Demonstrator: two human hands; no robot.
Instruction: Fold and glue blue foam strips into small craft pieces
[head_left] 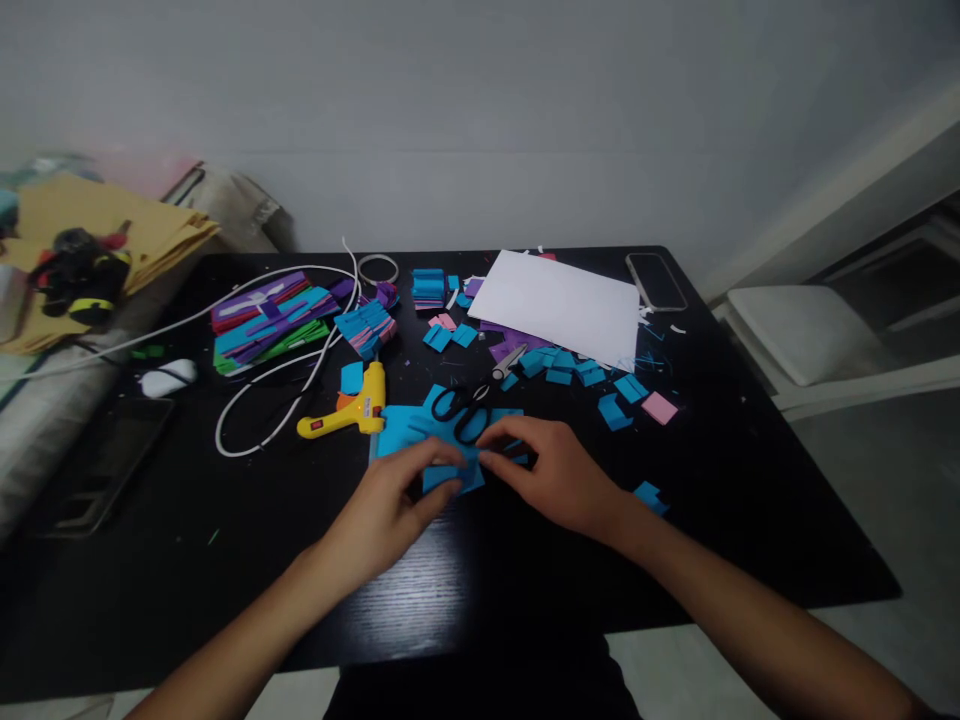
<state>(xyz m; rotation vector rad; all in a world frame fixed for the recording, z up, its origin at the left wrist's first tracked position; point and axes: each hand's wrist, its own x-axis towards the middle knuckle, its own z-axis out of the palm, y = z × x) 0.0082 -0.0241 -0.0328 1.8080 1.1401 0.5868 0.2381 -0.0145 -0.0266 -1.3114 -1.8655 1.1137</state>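
Note:
A small piece of blue paper (pixel 471 474) is between my two hands, near the middle of the black table. My left hand (pixel 405 490) curls its fingers and thumb at the paper's left side. On the right side, my right hand (pixel 559 470) pinches its edge between thumb and forefinger. Beneath and behind them lies a larger blue sheet (pixel 396 428). Black-handled scissors (pixel 480 395) rest on that sheet, just beyond my fingertips. To the left, a yellow hot glue gun (pixel 352 408) lies on its side, its nozzle end close to the sheet.
A white sheet (pixel 559 305) covers some purple and blue pieces at the back. Cut blue pieces (pixel 559 368) and a pink one (pixel 660 408) are scattered rightward. Bundled coloured strips (pixel 274 315), a white cable (pixel 225 430) and an earbud case (pixel 169 378) lie left. A phone (pixel 656 282) sits back right.

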